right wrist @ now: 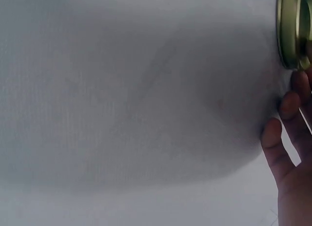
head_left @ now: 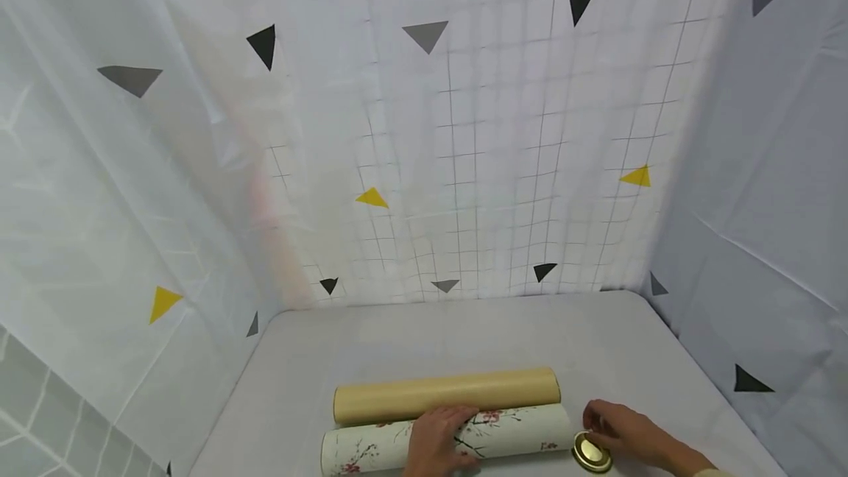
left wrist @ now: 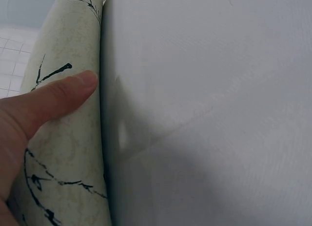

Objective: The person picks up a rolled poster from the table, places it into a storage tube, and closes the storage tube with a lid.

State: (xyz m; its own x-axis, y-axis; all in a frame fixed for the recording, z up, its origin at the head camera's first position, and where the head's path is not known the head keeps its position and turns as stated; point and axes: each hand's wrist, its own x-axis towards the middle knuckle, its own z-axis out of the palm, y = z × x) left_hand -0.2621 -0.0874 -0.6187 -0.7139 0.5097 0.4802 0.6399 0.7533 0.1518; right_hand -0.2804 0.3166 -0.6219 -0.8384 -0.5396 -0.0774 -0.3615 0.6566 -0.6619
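A white roll printed with dark branches and red blossoms (head_left: 517,433) lies across the near part of the table. My left hand (head_left: 437,442) holds it about the middle. In the left wrist view the thumb (left wrist: 63,94) lies along its near side; the other fingers reach over the top in the head view. Just behind it lies a plain tan roll (head_left: 391,400). At the right end of the printed roll, my right hand (head_left: 623,433) pinches a round, shiny gold, lid-like piece (head_left: 592,455) at its edge. The right wrist view cuts part of this gold piece (right wrist: 288,26) off.
A white-covered table (head_left: 371,337) with rounded back corners carries everything. White sheet walls (head_left: 424,131) with black, grey and yellow triangles surround it at the back and both sides. A grey tiled patch (head_left: 46,418) shows at the lower left.
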